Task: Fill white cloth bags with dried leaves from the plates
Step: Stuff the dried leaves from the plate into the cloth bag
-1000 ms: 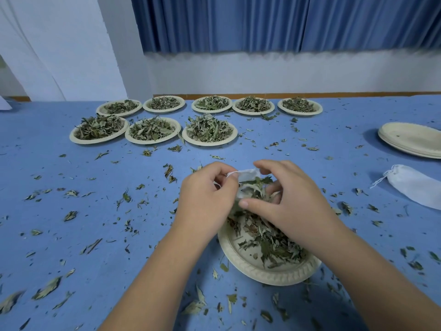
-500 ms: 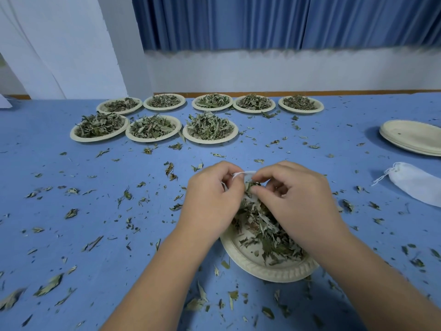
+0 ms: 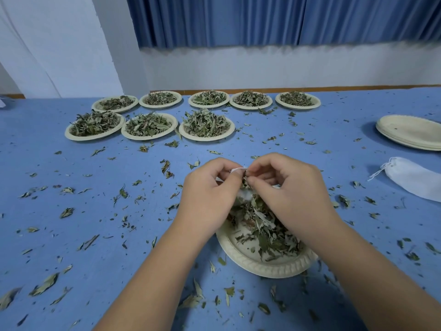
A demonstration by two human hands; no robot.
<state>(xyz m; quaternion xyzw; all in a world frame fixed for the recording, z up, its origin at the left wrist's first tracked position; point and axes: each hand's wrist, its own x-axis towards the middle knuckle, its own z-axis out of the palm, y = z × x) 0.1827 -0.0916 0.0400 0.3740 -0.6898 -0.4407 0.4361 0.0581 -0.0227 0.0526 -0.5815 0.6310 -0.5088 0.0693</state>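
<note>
One bag in play: the white cloth bag (image 3: 236, 168) is caught between both sets of fingertips. Only a strip of its mouth and a patch of cloth lower down show; the hands hide the rest.
Left hand: the left hand (image 3: 210, 194) has its fingers (image 3: 223, 167) curled, thumb and forefinger clamped on the white rim.
Right hand: the right hand (image 3: 293, 192) has its fingers (image 3: 262, 163) curled and drawn together at the other side of the mouth, with leaf bits at their tips. Whether they nip cloth or only leaf I cannot tell.
Relation that counts: the bag hangs below the fingers, and its long axis seems to run from the fingertips down toward the pile. Both hands touch it, so neither is nearer.
Leaves: the dried leaves (image 3: 265, 225) lie heaped on the near plate (image 3: 269, 268), just beneath the fingers and on the person's side of them.
Beyond the fingers: eight full plates (image 3: 205, 138) stand in two rows, well apart from the hands.
Right of the fingers: a second bag (image 3: 415, 180) lies on its side, drawstring toward the hands, with a stack of empty plates (image 3: 410, 130) past it.
Desk: the desk (image 3: 71, 235) is blue and strewn with leaf crumbs all round.
Room: a white wall (image 3: 262, 68) stands behind, with a blue curtain (image 3: 262, 20) above it.
</note>
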